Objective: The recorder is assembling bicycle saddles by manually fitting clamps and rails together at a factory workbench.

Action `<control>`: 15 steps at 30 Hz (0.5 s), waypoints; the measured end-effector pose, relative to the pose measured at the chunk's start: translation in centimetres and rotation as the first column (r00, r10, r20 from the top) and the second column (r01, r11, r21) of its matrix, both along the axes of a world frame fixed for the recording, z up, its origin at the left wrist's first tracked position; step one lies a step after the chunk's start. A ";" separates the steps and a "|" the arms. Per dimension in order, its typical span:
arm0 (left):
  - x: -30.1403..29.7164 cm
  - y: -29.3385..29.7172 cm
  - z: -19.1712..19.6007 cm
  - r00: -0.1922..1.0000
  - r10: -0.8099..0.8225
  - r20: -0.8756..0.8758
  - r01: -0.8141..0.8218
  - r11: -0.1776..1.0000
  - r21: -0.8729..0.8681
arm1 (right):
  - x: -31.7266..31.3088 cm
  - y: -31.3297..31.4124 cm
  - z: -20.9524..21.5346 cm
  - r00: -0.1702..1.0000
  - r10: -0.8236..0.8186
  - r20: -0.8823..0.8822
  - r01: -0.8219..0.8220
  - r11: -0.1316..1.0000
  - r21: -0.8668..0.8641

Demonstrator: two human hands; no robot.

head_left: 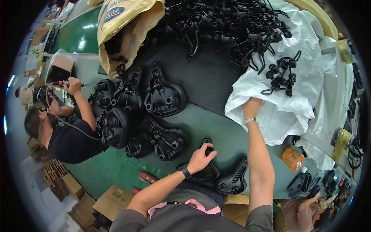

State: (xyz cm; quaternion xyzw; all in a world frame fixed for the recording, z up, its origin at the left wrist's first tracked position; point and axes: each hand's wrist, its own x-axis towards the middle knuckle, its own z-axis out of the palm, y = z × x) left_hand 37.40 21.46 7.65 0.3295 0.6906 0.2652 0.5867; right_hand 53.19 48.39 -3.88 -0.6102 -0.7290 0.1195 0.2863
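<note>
My left hand (201, 157), with a black watch on the wrist, rests on a black saddle base (206, 170) lying upside down on the green table (216, 127) and grips its front part. My right hand (252, 106), wearing a bead bracelet, reaches out and holds the edge of a large white plastic sack (286, 92). On that sack lies a heap of black wire spring frames (232, 23), with one loose cluster (280, 75) near my right hand. A second black saddle base (234, 181) lies just right of the one under my left hand.
Several assembled black saddles (143, 112) are piled mid-table. A brown paper sack (123, 27) lies open at the back. At the left a person in a black shirt (67, 139) works with a power tool (62, 83). An orange container (292, 158) and cardboard boxes (112, 199) stand nearby.
</note>
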 end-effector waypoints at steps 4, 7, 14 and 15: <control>0.0 -2.2 -0.5 0.998 0.029 -0.061 -0.027 0.999 0.032 | -1.3 1.4 -2.2 0.998 -0.063 -0.018 0.065 0.986 0.152; 0.6 -2.3 0.0 0.997 -0.071 -0.044 0.068 0.995 -0.070 | -0.2 2.7 -3.4 0.954 -0.150 0.260 0.172 0.983 -0.065; 1.8 -2.2 -0.3 0.998 -0.040 -0.056 0.053 0.969 0.242 | 3.8 -13.5 5.6 0.723 -0.380 -0.578 0.056 0.865 -0.498; 2.3 -2.5 -0.7 0.997 -0.055 -0.052 0.067 0.964 0.257 | 5.3 -17.1 6.5 0.583 -0.440 -0.683 -0.086 0.802 -0.591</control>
